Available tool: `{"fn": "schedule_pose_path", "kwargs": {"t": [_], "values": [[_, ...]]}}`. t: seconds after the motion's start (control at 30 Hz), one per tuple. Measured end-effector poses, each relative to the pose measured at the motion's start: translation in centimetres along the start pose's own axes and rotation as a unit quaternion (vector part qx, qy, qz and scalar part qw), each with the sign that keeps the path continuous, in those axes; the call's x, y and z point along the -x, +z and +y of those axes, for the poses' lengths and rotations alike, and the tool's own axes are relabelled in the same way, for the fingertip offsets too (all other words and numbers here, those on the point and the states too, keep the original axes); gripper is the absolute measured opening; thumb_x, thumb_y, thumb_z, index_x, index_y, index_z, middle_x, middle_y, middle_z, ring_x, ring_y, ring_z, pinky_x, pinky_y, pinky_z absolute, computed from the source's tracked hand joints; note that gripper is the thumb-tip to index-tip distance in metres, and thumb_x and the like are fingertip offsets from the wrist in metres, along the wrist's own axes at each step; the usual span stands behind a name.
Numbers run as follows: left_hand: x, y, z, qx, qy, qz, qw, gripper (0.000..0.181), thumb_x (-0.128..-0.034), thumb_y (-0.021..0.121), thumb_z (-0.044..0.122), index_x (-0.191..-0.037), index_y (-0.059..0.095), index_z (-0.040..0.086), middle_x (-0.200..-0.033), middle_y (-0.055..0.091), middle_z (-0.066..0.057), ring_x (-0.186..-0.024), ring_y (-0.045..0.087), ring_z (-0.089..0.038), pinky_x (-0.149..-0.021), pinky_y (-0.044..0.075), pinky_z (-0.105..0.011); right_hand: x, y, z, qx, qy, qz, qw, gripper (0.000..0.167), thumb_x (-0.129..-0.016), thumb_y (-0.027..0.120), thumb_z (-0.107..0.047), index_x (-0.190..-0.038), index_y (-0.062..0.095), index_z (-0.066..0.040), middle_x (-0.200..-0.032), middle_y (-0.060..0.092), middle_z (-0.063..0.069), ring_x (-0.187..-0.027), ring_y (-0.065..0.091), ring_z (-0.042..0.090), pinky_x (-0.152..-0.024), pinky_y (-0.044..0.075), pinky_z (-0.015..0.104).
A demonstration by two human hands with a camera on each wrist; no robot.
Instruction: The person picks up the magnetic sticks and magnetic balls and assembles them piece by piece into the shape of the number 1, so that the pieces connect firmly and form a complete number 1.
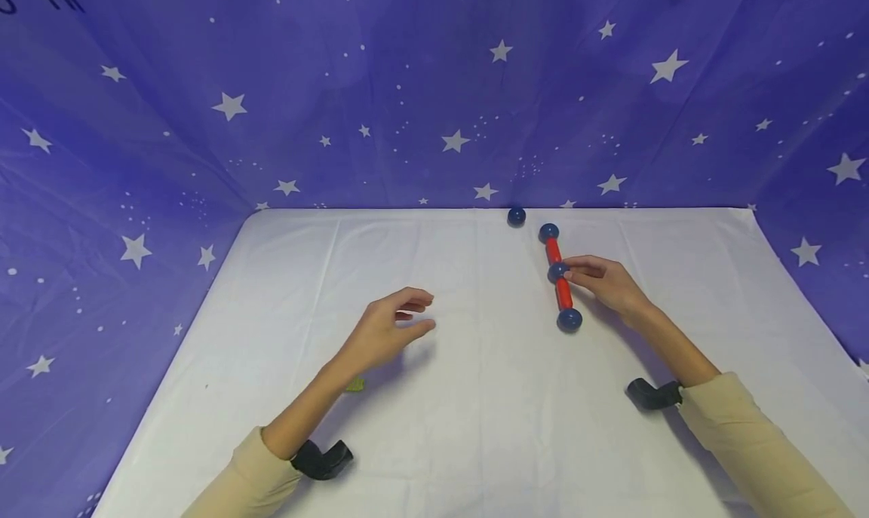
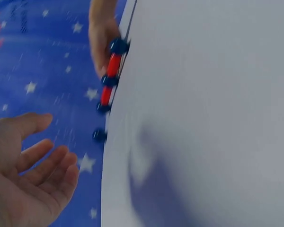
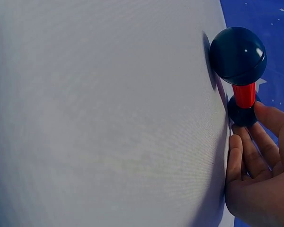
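The right arm reaches forward and inward, the right hand (image 1: 614, 286) pinching the middle ball of the red-and-blue chain (image 1: 564, 295) between its fingers, toward the right far part of the bench (image 1: 462, 427). The left hand (image 1: 387, 333) hovers, palm turned inward, its fingers free and loosely bent, well apart from the chain.

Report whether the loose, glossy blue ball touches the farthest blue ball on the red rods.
Apart. The head view shows white cloth between the loose ball and that farthest ball.
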State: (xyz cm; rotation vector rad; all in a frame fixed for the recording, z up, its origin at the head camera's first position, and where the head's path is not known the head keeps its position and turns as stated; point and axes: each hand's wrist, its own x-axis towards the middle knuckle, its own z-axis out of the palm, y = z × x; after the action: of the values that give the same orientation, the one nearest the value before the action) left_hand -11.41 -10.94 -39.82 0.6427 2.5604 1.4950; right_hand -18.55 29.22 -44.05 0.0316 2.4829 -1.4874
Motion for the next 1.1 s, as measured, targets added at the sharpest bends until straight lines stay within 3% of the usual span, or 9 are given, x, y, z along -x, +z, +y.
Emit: {"fn": "schedule_pose_path", "kwargs": {"t": [0.23, 0.43, 0.7, 1.0, 1.1], "values": [[3.6, -4.1, -1.6, -0.038, -0.027, 0.002, 0.9989, 0.038, -0.0880, 0.077, 0.012, -0.122, 0.066, 0.002, -0.123, 0.066, -0.013, -0.114, 0.061, -0.026, -0.095, 0.050, -0.039, 0.1, 0.1, 0.1, -0.002, 0.004, -0.004, 1.0000, 0.054, -0.096, 0.068, -0.035, -0.138, 0.056, -0.003, -0.136, 0.056, 0.025, -0.132, 0.044, 0.040, -0.108, 0.029, 0.056], [6.7, -6.3, -3.0, -0.095, -0.034, -0.035, 0.9943, 0.040, -0.0849, 0.080, 0.011, -0.122, 0.067, 0.004, -0.122, 0.067, -0.006, -0.116, 0.060, -0.030, -0.095, 0.048, -0.048, 0.0, 0.2, 0.1, 0.000, 0.002, -0.002, 1.0000, 0.053, -0.096, 0.069, -0.035, -0.137, 0.057, -0.004, -0.135, 0.056, 0.025, -0.132, 0.044, 0.040, -0.109, 0.027, 0.058], [9.2, -7.1, -4.7, -0.143, -0.067, -0.086, 0.9837, 0.043, -0.0808, 0.083, 0.013, -0.121, 0.068, 0.011, -0.126, 0.064, -0.006, -0.124, 0.054, -0.035, -0.103, 0.040, -0.054, 0.0, 0.2, 0.1, 0.005, 0.005, -0.002, 1.0000, 0.052, -0.097, 0.068, -0.035, -0.137, 0.056, -0.004, -0.137, 0.055, 0.024, -0.133, 0.043, 0.041, -0.110, 0.026, 0.060], [9.7, -7.1, -5.5, -0.142, -0.050, -0.086, 0.9849, 0.035, -0.0811, 0.082, 0.009, -0.114, 0.072, 0.013, -0.118, 0.066, -0.001, -0.117, 0.058, -0.032, -0.100, 0.042, -0.055, 0.0, 0.1, 0.0, -0.003, 0.000, -0.003, 1.0000, 0.050, -0.097, 0.067, -0.033, -0.137, 0.057, -0.004, -0.139, 0.054, 0.022, -0.135, 0.040, 0.040, -0.111, 0.025, 0.059], [9.7, -7.1, -5.6, -0.139, -0.032, -0.088, 0.9858, 0.030, -0.0819, 0.081, 0.008, -0.110, 0.073, 0.013, -0.112, 0.068, 0.002, -0.110, 0.060, -0.027, -0.097, 0.044, -0.049, 0.1, 0.1, 0.1, -0.001, 0.000, -0.001, 1.0000, 0.050, -0.097, 0.067, -0.033, -0.137, 0.057, -0.004, -0.139, 0.054, 0.021, -0.135, 0.040, 0.040, -0.111, 0.025, 0.059]]}}
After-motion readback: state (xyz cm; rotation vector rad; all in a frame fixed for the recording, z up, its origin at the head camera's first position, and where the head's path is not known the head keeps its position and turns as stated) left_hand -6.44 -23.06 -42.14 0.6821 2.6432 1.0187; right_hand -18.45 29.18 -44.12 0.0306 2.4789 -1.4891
